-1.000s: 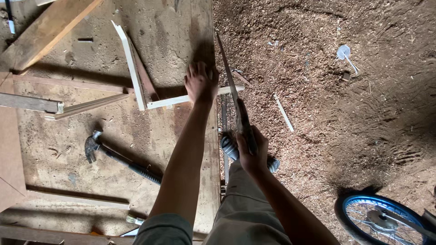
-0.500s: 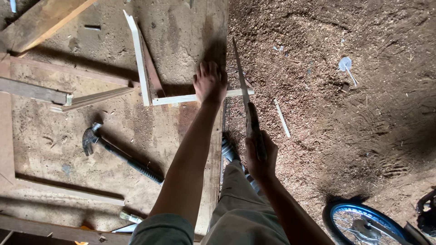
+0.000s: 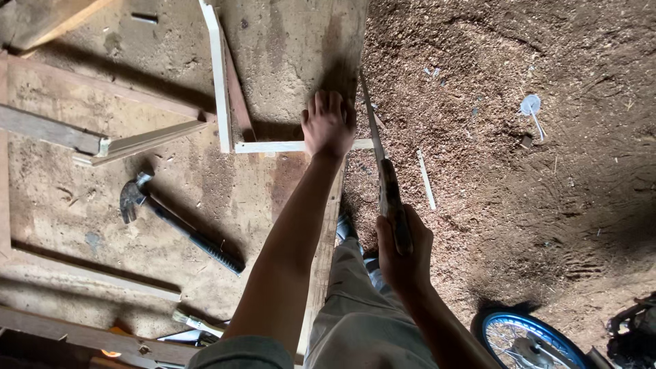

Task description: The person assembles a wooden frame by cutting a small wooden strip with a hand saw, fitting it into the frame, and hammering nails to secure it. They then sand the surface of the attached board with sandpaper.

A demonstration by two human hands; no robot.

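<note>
Planks (image 3: 48, 130) are lying across the far left of the workbench (image 3: 287, 41), and below them a hammer (image 3: 174, 225) is resting on the dusty top with its head pointing up-left and its black grip running down-right. Near the bottom edge a brush (image 3: 197, 323) is sitting beside another plank. Toward the middle, a white frame (image 3: 220, 75) is lying flat, one strip running up the bench and another, the strip (image 3: 270, 146), running right to the bench edge and sticking out past it. The left hand (image 3: 328, 123) is pressing flat on that strip right at the edge, fingers spread and lying open on the wood, not curled around it. Just right of that hand, the saw (image 3: 372, 126) is standing on edge, its thin blade crossing the overhanging end of the strip. The right hand (image 3: 403, 249) is gripping the saw handle, fingers wrapped tight around it. Under the arms, grey trousers and a shoe are showing. Sawdust is covering the ground (image 3: 547, 205) on the right, and a bicycle wheel (image 3: 526, 338) with a blue rim is sitting at the lower right.
</note>
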